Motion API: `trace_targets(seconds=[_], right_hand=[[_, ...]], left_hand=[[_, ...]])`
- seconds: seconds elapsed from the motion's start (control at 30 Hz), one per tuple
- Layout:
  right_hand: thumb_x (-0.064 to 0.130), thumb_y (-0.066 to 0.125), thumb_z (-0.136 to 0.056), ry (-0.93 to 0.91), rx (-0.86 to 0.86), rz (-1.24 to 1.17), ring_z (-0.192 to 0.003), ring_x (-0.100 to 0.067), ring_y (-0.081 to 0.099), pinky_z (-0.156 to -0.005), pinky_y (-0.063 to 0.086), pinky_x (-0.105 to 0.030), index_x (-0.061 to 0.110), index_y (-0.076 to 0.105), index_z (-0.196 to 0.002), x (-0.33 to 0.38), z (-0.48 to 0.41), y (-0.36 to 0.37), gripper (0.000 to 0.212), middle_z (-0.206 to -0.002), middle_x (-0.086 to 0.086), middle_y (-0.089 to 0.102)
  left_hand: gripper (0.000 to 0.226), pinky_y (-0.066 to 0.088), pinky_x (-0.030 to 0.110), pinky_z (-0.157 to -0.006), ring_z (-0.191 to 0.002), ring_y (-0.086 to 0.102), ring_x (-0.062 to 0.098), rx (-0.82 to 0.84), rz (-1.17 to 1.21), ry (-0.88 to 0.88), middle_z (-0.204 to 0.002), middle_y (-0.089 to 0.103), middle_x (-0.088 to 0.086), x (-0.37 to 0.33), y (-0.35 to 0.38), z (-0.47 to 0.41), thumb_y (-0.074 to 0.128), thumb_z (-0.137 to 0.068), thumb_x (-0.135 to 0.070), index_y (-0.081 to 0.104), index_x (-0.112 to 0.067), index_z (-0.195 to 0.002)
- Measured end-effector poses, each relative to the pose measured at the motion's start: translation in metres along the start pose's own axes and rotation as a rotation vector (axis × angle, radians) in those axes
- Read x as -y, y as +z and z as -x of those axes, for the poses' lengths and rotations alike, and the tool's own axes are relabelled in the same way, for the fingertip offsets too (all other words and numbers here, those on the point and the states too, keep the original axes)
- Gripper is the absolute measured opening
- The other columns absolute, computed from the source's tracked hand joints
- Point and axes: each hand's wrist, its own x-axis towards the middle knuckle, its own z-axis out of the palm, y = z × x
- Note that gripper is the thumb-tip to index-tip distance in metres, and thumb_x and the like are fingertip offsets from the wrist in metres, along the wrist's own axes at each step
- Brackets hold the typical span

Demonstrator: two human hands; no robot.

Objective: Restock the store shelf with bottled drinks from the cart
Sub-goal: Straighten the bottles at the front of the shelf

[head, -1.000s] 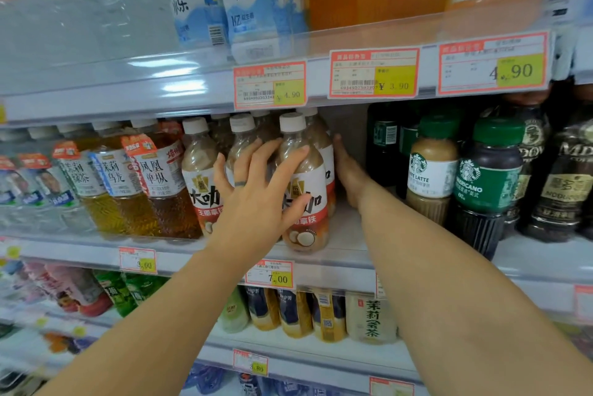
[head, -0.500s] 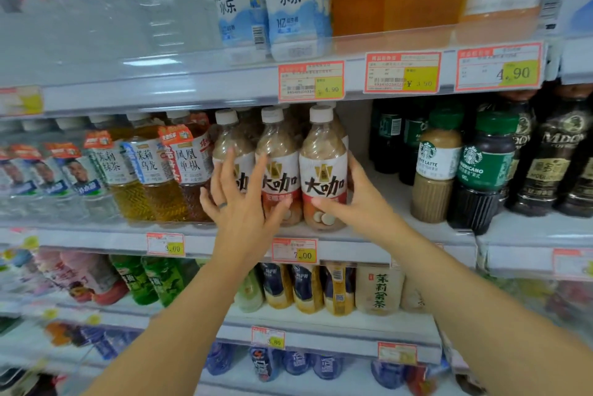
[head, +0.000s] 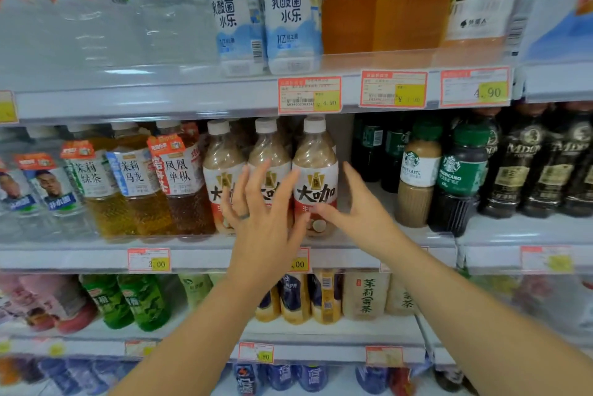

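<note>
milk coffee bottles [head: 316, 177]: three white-capped ones lined up along the front edge of the middle shelf [head: 205, 256], upright, labels facing out, touching side by side. More of the same seem to sit behind them, but it's dim back there.

right hand [head: 359, 209]: open, fingers spread, thumb tip at the lower label of the rightmost bottle. Looks like a light touch, not a grip, though I can't fully tell if it's actually touching.

left hand [head: 263, 219]: also open and loose, fingers fanned in front of the middle and left bottles, ring on one finger. Holding nothing.

step in hand: looks to me like the facing-up bit, squaring the row to the front, and it's pretty much done since the three sit even.

neighbours: tea bottles [head: 179, 177] with orange neck tags just left of the row, a Starbucks latte bottle [head: 417, 177] off to the right with a bare gap of shelf between.

price tags [head: 309, 94]: red and yellow ones clipped on the rail above.

cart: not in view at all.

next move: my guess is pull both hands out and go back for more stock. That gap on the right looks like the obvious spot, and anything going in has to clear the shelf above without knocking the front row.
</note>
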Motion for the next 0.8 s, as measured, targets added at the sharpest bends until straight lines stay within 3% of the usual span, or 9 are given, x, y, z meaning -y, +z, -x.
trace_targets(seconds=[0.1,0.2,0.3,0.4,0.5,0.53,0.6,0.7,0.8], right_hand=[[0.029,0.062,-0.086,-0.159,-0.463,0.058,-0.111,0.006,0.050,-0.095,0.039,-0.012,0.031,0.049,-0.125,-0.006,0.035,-0.036,0.040,-0.120,0.018,0.055],[0.019,0.061,-0.086,-0.152,-0.848,0.136,-0.097,-0.006,0.052,-0.090,0.045,-0.024,0.019,0.052,-0.111,-0.023,0.061,-0.086,0.026,-0.107,0.001,0.056],[0.015,0.065,-0.085,0.131,-0.719,0.088,-0.110,-0.013,0.047,-0.095,0.043,-0.031,0.014,0.042,-0.129,-0.041,0.058,-0.119,0.050,-0.123,0.000,0.047],[0.014,0.069,-0.082,0.235,-0.495,-0.012,-0.115,-0.016,0.048,-0.095,0.041,-0.032,0.016,0.038,-0.136,-0.053,0.047,-0.133,0.062,-0.131,0.000,0.046],[0.014,0.071,-0.079,0.215,-0.470,-0.019,-0.099,-0.012,0.056,-0.081,0.046,-0.022,0.016,0.042,-0.130,-0.060,0.037,-0.143,0.059,-0.120,0.005,0.050],[0.015,0.072,-0.079,0.207,-0.477,-0.014,-0.092,-0.005,0.057,-0.074,0.047,-0.015,0.018,0.045,-0.125,-0.062,0.035,-0.146,0.054,-0.112,0.010,0.053],[0.017,0.073,-0.078,0.197,-0.449,0.030,-0.086,0.006,0.054,-0.065,0.045,-0.008,0.026,0.045,-0.114,-0.064,0.033,-0.146,0.046,-0.100,0.021,0.052],[0.020,0.071,-0.080,0.208,-0.380,0.086,-0.093,0.000,0.056,-0.078,0.044,-0.016,0.025,0.048,-0.118,-0.066,0.031,-0.142,0.044,-0.102,0.016,0.057],[0.020,0.070,-0.080,0.204,-0.337,0.103,-0.100,-0.010,0.058,-0.084,0.044,-0.024,0.018,0.048,-0.123,-0.063,0.028,-0.136,0.048,-0.107,0.010,0.061]], left_hand=[[0.043,0.032,0.036,-0.105,-0.121,0.040,0.018,0.045,0.262,0.223,-0.133,0.039,0.003,-0.030,0.002,-0.002,0.050,-0.089,-0.028,0.040,-0.024,-0.131],[0.044,0.045,0.028,-0.092,-0.112,0.047,0.007,0.284,0.526,0.180,-0.129,0.044,-0.007,-0.069,0.018,-0.016,0.049,-0.092,-0.023,0.039,-0.026,-0.135],[0.062,0.029,0.024,-0.106,-0.131,0.033,0.008,0.419,0.779,-0.108,-0.143,0.035,-0.006,-0.105,0.046,-0.035,0.056,-0.091,-0.023,0.025,-0.029,-0.144],[0.077,0.027,0.021,-0.102,-0.134,0.030,0.008,0.504,0.943,-0.319,-0.148,0.029,-0.005,-0.129,0.071,-0.059,0.061,-0.088,-0.023,0.012,-0.027,-0.148],[0.075,0.034,-0.001,-0.082,-0.115,0.041,-0.001,0.527,1.074,-0.350,-0.128,0.044,-0.013,-0.139,0.091,-0.071,0.063,-0.087,-0.015,0.018,-0.025,-0.146],[0.073,0.034,-0.005,-0.074,-0.111,0.042,-0.003,0.518,1.093,-0.352,-0.122,0.045,-0.015,-0.140,0.096,-0.072,0.063,-0.086,-0.012,0.020,-0.024,-0.145],[0.070,0.034,-0.003,-0.074,-0.108,0.045,-0.004,0.501,1.078,-0.348,-0.120,0.047,-0.015,-0.141,0.103,-0.073,0.064,-0.086,-0.011,0.025,-0.023,-0.143],[0.059,0.038,0.002,-0.078,-0.096,0.051,-0.015,0.480,1.086,-0.370,-0.114,0.053,-0.016,-0.141,0.105,-0.074,0.066,-0.083,-0.011,0.037,-0.029,-0.131],[0.056,0.042,0.011,-0.084,-0.102,0.053,-0.004,0.418,1.058,-0.417,-0.118,0.055,-0.005,-0.137,0.104,-0.069,0.068,-0.080,-0.011,0.036,-0.039,-0.116]])
